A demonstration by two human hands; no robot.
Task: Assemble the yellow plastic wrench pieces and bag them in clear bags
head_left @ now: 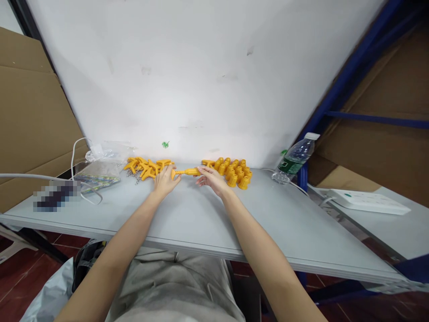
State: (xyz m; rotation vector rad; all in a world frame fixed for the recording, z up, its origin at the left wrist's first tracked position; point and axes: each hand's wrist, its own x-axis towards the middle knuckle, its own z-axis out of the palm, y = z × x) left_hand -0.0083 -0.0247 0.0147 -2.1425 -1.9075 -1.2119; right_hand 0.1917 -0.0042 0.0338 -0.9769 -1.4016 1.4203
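A yellow plastic piece lies across the far part of the grey table, between my two hands. My left hand has its fingers closed on the piece's left end. My right hand pinches its right end, the other fingers stretched out. Just behind my left hand lies a pile of yellow T-shaped parts with small metal chains. Behind my right hand stands a cluster of yellow cap-like parts.
A plastic water bottle lies tilted at the table's far right. Clear plastic bags and a white cable sit at the far left. A white power strip rests on a second table to the right. A white wall backs the table.
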